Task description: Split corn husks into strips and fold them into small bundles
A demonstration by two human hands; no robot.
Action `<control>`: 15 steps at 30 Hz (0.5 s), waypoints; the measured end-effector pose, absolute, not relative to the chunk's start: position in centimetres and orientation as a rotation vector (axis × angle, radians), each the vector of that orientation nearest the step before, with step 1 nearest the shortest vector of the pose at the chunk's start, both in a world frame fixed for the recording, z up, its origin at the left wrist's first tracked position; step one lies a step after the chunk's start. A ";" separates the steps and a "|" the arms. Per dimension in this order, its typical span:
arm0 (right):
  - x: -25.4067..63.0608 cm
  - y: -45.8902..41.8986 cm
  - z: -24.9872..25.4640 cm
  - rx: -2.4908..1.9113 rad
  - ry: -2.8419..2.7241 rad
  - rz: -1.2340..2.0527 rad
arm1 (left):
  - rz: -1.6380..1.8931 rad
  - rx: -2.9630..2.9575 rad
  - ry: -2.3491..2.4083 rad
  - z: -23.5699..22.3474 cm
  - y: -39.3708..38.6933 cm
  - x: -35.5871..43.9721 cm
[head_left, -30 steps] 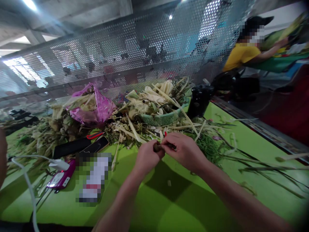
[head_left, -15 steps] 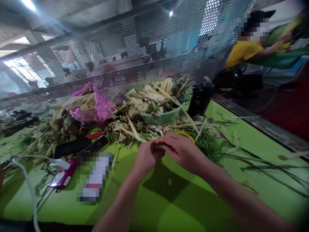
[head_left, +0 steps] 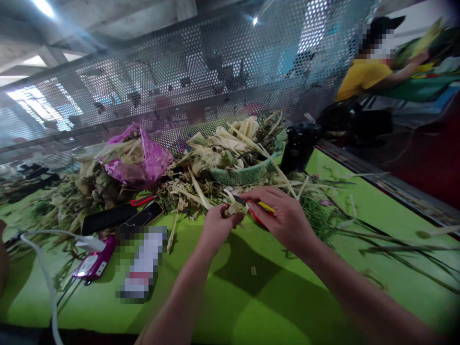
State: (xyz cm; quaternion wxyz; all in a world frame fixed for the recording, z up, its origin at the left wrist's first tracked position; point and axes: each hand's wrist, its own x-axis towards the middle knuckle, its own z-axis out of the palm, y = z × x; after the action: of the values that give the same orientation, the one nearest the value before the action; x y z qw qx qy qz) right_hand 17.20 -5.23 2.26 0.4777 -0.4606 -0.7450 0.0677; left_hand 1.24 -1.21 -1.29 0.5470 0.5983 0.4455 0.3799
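My left hand (head_left: 220,227) is closed, its thumb and fingers pinching a small bundle of pale dried husk (head_left: 235,209). Against it, from the right, my right hand (head_left: 282,213) grips a pair of scissors (head_left: 266,207) with red and yellow handles. Their dark blades meet the top of the bundle, and part of the handles is covered by my fingers. Both hands are above the green table (head_left: 247,306), just in front of a heap of husk scraps (head_left: 183,194).
Behind lie a green basket (head_left: 239,175) of husks, a pink plastic bag (head_left: 143,160) and a black cylinder-like container (head_left: 300,146). Left are phones (head_left: 108,219), a red-handled tool (head_left: 143,200) and a purple corded device (head_left: 94,258). Green strands (head_left: 318,218) lie right; a person in yellow (head_left: 362,79) sits beyond.
My right hand has turned and drawn slightly right, bringing the scissors' blades and the husk bundle into view. My left hand stays nearly in place. The distant person's held leaf has shifted.
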 end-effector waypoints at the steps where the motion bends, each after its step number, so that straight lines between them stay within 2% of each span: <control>1: 17.2 -5.2 2.2 -1.131 -1.854 0.134 | 0.919 1.432 1.059 -1.1 -1.2 1.2; 9: 16.1 -5.2 1.7 -1.044 -2.070 0.078 | 0.989 1.333 0.958 -1.0 -1.1 1.0; 15: 15.5 -5.7 1.6 -1.061 -1.891 0.146 | 1.293 0.645 0.759 -0.7 -0.8 1.3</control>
State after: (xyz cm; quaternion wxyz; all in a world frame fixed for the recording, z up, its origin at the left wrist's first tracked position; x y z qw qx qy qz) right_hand 15.51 -5.67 1.62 0.4653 -0.4322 -0.7702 0.0594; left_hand 1.27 -0.80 -0.65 0.6852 0.2877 0.3389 0.5769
